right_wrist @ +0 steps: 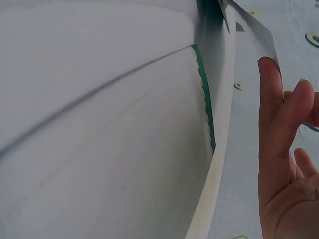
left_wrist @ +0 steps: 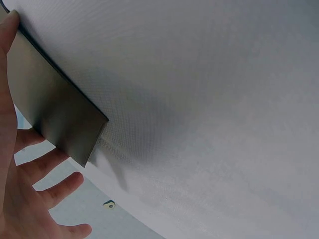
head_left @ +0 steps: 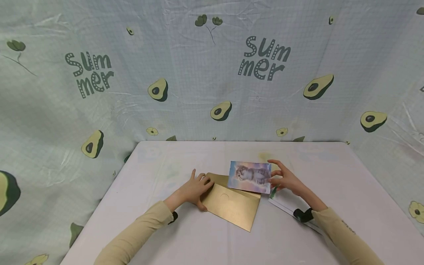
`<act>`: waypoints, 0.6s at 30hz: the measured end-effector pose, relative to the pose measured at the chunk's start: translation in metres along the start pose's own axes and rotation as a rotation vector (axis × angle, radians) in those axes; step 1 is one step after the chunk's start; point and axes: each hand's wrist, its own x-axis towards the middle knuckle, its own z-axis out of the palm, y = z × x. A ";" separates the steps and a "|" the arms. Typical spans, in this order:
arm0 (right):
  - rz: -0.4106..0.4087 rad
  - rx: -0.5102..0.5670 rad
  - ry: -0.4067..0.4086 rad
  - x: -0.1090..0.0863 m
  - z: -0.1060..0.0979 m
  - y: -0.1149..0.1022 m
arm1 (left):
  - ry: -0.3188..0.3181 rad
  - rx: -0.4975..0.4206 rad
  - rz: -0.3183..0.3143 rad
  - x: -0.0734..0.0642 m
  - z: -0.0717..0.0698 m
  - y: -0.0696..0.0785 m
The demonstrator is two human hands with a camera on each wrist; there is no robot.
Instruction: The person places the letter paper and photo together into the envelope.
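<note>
A gold envelope (head_left: 233,208) lies in the middle of the table with its flap raised toward the far side. My left hand (head_left: 196,188) grips its left end, thumb at the near edge and fingertips at the flap side. In the left wrist view, the outer fingers (left_wrist: 62,189) spread away from the envelope (left_wrist: 60,104). My right hand (head_left: 287,179) pinches the right edge of a kitten picture card (head_left: 250,176). The card overlaps the flap and the envelope's opening in the head view. Its plain back (right_wrist: 256,32) shows in the right wrist view.
Beneath the right forearm lies a flat white pad or book (head_left: 287,203) with a green end (right_wrist: 205,99). A pale cloth covers the table (head_left: 165,158). Behind it hangs a curtain (head_left: 188,73) printed with avocados and lettering.
</note>
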 end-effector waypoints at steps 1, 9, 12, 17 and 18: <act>-0.006 -0.004 -0.007 0.001 0.002 0.001 | 0.001 0.001 0.001 0.000 0.000 0.000; 0.009 -0.061 -0.015 0.007 0.011 0.008 | 0.026 0.029 0.006 0.001 0.001 -0.001; 0.003 -0.058 -0.020 0.008 0.013 0.009 | 0.030 0.031 0.008 0.001 0.001 -0.001; 0.005 -0.061 -0.024 0.012 0.020 0.008 | 0.032 0.020 0.008 0.000 0.001 -0.001; 0.002 -0.069 -0.022 0.013 0.021 0.008 | 0.029 0.017 0.007 0.000 0.001 -0.001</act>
